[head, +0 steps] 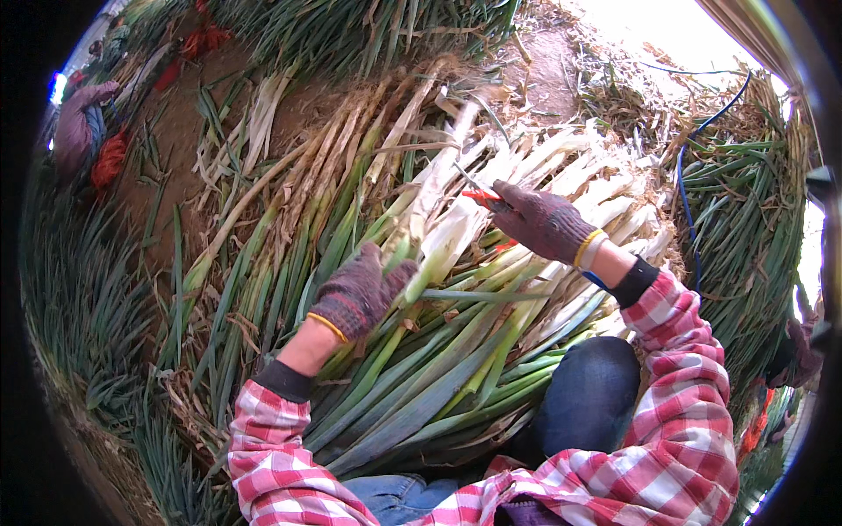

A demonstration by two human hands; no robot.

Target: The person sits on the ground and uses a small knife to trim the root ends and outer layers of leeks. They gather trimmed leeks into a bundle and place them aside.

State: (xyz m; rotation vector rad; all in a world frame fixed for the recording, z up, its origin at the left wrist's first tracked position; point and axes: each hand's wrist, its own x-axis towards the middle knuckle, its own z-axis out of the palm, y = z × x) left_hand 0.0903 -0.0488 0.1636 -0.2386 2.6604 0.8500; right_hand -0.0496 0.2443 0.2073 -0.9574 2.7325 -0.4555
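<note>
Long green onions with white stems (454, 227) and green leaves (421, 388) lie in a thick pile before me. My left hand (358, 292), in a dark knitted glove, is around the green part of a stalk (421, 197) whose pale root end points up and away. My right hand (543, 220), gloved alike, grips a tool with an orange-red handle (482, 195); its thin metal part points towards the stalk. The tool's exact kind is unclear. Untrimmed-looking onions with brown, dry outer leaves (322, 171) lie left of the white stems.
More green onions are heaped at the far edge (368, 33), left (85, 296) and right (743, 217). A blue cord (684, 191) runs along the right heap. Red netting or twine (110, 160) lies near another person (79, 128) at the upper left.
</note>
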